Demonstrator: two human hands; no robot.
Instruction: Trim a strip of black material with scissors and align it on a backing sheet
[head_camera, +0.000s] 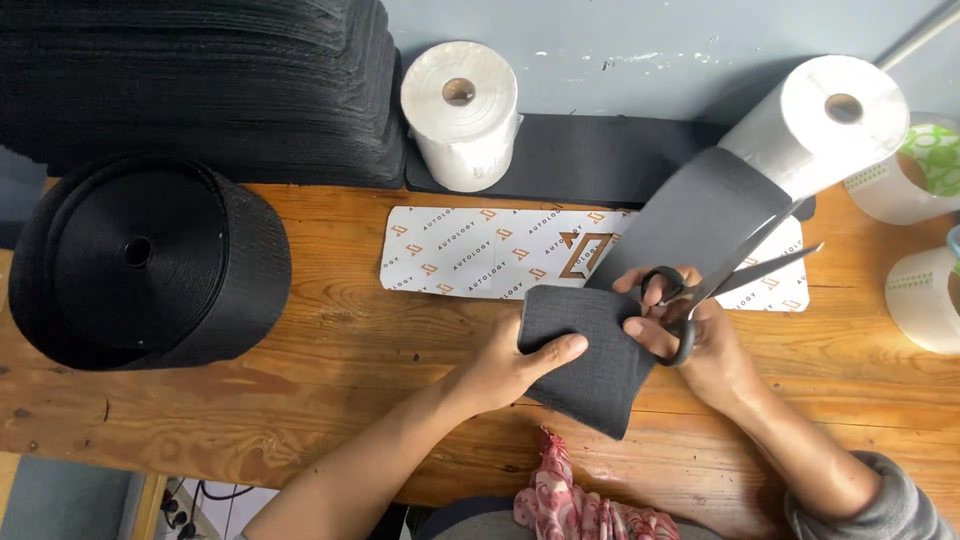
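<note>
Two hands work a soft, limp grey fabric strip: left hand pinches its edge closed, right hand beside it grips black-handled scissors.

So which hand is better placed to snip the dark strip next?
Probably the right hand: its fingers are already in the scissors, blades open at the dark strip. The left hand is pinching the folded end.

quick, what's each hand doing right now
Left hand: closed on the dark grey fabric piece, thumb on top.
Right hand: closed on the black-handled scissors, fingers through the loops.
</note>
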